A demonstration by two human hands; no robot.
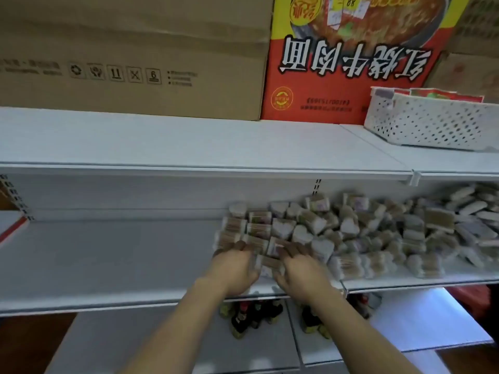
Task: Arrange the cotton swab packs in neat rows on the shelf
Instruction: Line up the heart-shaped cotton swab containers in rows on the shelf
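Several cotton swab packs point(351, 233) lie in a loose heap on the right part of the middle white shelf point(108, 260). At the heap's left edge a few packs point(244, 228) stand side by side. My left hand point(235, 268) and my right hand point(302, 268) are at the front of that edge, one on each side of a pack point(270, 263). Both hands touch the packs with fingers forward. Motion blur hides the exact grip.
The upper shelf point(189, 147) carries a brown carton point(129, 55), a red noodle carton point(348, 63) and a white perforated basket point(432, 122). Dark bottles point(251, 317) stand on the lower shelf. The left part of the middle shelf holds no packs.
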